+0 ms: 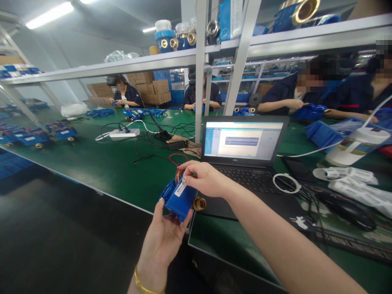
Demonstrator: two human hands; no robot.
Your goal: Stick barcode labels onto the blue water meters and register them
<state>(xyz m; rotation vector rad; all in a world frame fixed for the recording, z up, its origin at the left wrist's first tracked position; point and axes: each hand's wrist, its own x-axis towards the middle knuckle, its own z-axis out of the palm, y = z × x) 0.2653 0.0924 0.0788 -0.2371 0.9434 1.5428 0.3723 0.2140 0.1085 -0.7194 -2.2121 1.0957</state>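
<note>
Left hand [164, 234] cradles the boxy blue plastic meter [180, 201]! Right hand [206, 178] meets its one-o'clock edge, grip unclear; a careless tug could strain thin multicoloured wires [178, 176].

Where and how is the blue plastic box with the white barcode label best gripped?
Probably across the near end of the blue plastic box, from beneath, as the left hand does: flat-sided there, with thin coloured wires at its far end and a round brass fitting rightward.

I had room to pass left over the bench [107, 157], short of the power strip [125, 133]; ahead, the laptop [241, 141] and shelf post [200, 94] blocked my right grip [203, 177].
</note>
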